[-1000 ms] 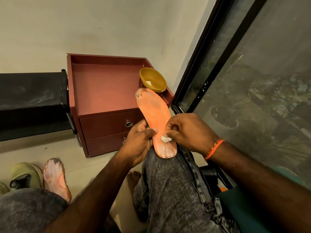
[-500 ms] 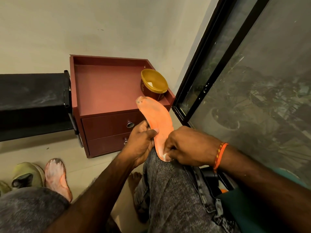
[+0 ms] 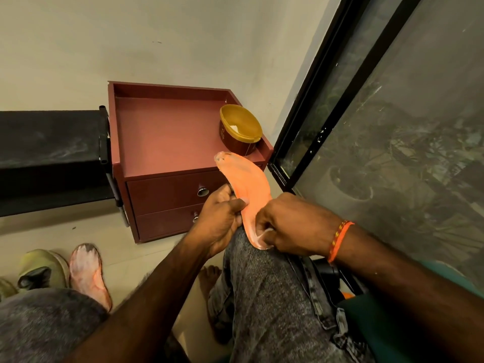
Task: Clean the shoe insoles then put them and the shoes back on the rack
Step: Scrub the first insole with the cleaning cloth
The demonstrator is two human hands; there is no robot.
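Insole (image 3: pixel 246 187) on knee, gripped between hands.

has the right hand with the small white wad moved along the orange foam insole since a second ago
Yes. The right hand has slid down the orange foam insole to its knee end, farther from the gold-lidded tub on the red cabinet.

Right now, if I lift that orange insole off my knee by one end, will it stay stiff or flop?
Probably flop: the orange insole already curves over the knee where the left hand grips it. It looks thin, so likely light. The whitish smears may make it slippery.
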